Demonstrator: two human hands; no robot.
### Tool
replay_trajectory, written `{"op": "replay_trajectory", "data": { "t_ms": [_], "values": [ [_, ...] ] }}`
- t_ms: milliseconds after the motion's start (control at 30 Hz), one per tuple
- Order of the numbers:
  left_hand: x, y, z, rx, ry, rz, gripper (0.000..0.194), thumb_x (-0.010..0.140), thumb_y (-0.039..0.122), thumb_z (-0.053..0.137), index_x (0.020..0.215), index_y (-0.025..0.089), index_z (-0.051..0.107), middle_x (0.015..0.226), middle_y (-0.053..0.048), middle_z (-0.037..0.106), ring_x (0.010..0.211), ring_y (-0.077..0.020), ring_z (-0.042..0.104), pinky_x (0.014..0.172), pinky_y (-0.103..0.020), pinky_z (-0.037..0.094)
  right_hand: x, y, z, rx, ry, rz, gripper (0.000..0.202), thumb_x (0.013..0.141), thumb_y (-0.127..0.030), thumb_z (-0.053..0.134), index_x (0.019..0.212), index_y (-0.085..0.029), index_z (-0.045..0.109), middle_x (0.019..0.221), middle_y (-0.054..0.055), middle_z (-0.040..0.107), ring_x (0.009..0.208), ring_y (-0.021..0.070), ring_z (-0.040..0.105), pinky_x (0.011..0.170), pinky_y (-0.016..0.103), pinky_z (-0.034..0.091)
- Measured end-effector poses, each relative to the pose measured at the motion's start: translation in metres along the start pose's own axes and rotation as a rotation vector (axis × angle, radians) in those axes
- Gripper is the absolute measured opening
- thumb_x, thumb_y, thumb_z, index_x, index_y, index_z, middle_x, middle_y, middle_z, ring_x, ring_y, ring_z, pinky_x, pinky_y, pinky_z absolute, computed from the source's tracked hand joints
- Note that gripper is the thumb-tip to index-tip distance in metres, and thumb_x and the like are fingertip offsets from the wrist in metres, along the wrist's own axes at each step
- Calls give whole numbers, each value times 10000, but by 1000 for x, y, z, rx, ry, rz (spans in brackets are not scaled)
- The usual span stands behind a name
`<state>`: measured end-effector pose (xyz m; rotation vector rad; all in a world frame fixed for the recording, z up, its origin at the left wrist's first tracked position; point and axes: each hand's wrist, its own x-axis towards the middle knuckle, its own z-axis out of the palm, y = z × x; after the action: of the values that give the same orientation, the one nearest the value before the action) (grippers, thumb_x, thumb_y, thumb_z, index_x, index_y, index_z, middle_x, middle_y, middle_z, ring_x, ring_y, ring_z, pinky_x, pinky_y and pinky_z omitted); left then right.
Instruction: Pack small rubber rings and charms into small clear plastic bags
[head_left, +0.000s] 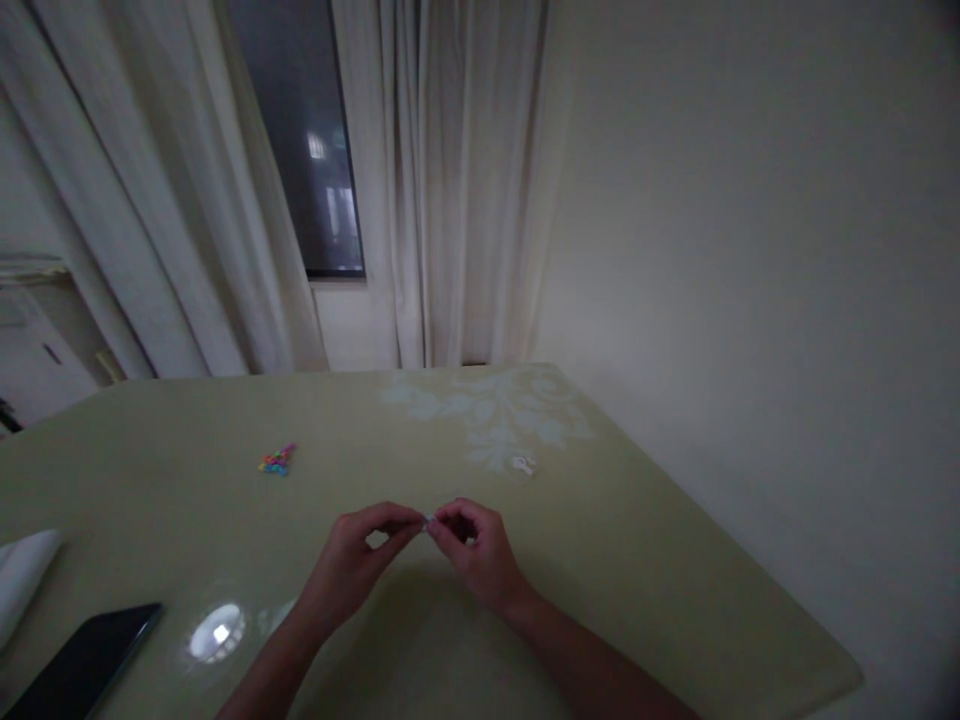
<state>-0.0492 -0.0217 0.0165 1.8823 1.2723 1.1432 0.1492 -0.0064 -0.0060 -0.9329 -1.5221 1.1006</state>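
At the far left of your view, a pale cabinet [41,345] stands beyond the table [675,580], while on the tabletop nearer you a white object [28,572] is cut off by the frame edge. Just beside it lies a flat black device [84,660], also partly out of view, with a round glare [217,633] on the glossy surface to its right. Behind these hangs the left curtain [172,200]; in front of it, a small pile of multicoloured pieces [277,461] sits on the table, well apart from your hands. Next comes the dark window [307,140]. Your left hand [346,562] has thumb and forefinger pinched together on a small pale piece [428,520], which is between your two hands, above the near half of the table. Your right hand [484,560] grips the same piece from the other side, its fingers curled; the piece's shape is too small to tell. Beyond hangs the right curtain [472,180]. Small white bits [523,464] lie near the pale floral pattern [495,405], and a plain wall [750,230] fills the right.
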Motion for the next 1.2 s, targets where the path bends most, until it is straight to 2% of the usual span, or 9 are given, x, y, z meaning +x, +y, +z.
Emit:
{"op": "replay_trajectory", "data": {
  "t_ms": [133, 333, 467, 600, 667, 767, 900, 1067, 1200],
  "values": [
    [-1, -3, 8, -42, 78, -45, 169, 870, 366, 716, 950, 269, 827, 964, -27, 843, 875, -218, 781, 832, -300, 609, 1, 1, 0, 22, -9, 11, 268, 847, -423, 750, 845, -156, 731, 669, -5, 608, 603, 120, 509, 577, 237, 412],
    [1, 1, 13, -76, 32, -89, 262, 887, 440, 660, 965, 242, 814, 981, -56, 838, 899, -235, 773, 848, -326, 608, 0, 5, 0, 3, -8, -3, 302, 847, -462, 744, 851, -159, 738, 683, 4, 620, 604, 126, 514, 576, 243, 418],
    [6, -17, -17, 71, 33, -168, 320, 910, 463, 602, 1041, 234, 782, 1056, -64, 823, 929, -237, 762, 843, -317, 582, 1, 4, -1, 5, 13, 0, 281, 843, -436, 746, 824, -158, 720, 666, -3, 601, 595, 121, 501, 568, 236, 416],
    [2, -47, -56, 552, 5, -392, 214, 859, 333, 607, 942, 212, 764, 931, -81, 815, 866, -257, 751, 792, -329, 534, 0, 3, -1, 9, 3, 21, 268, 825, -424, 756, 808, -161, 707, 660, -8, 596, 595, 120, 505, 576, 237, 430],
    [-1, -56, -63, 651, -87, -457, 180, 853, 293, 611, 939, 215, 748, 951, -81, 807, 884, -250, 743, 780, -316, 511, 0, 4, 0, 8, -1, 26, 272, 818, -426, 759, 804, -159, 707, 656, -8, 593, 595, 120, 506, 576, 237, 432],
    [-4, -58, -62, 708, -169, -504, 151, 870, 275, 590, 911, 221, 725, 967, -85, 792, 893, -250, 728, 751, -309, 481, -1, 6, 0, 2, 4, 16, 275, 816, -423, 763, 805, -152, 716, 659, -4, 599, 596, 118, 506, 575, 236, 430],
    [-4, -57, -58, 689, -198, -468, 173, 893, 266, 553, 876, 227, 720, 942, -75, 778, 894, -239, 719, 741, -288, 462, -1, 6, -1, -19, 9, 6, 281, 823, -428, 759, 816, -149, 727, 659, -2, 608, 596, 118, 505, 572, 236, 426],
    [-9, -62, -53, 683, -268, -440, 117, 842, 234, 573, 825, 216, 688, 889, -68, 747, 828, -230, 688, 698, -287, 439, -1, 3, -2, -31, -6, -3, 273, 836, -429, 741, 801, -161, 710, 653, -8, 595, 590, 118, 496, 567, 237, 418],
    [-10, -57, -44, 707, -225, -302, 180, 888, 257, 489, 749, 217, 596, 844, -71, 694, 784, -220, 646, 722, -305, 448, -2, 1, -2, -40, -11, -6, 263, 830, -420, 745, 790, -165, 698, 654, -12, 580, 588, 118, 488, 567, 239, 415]
  ]
}}
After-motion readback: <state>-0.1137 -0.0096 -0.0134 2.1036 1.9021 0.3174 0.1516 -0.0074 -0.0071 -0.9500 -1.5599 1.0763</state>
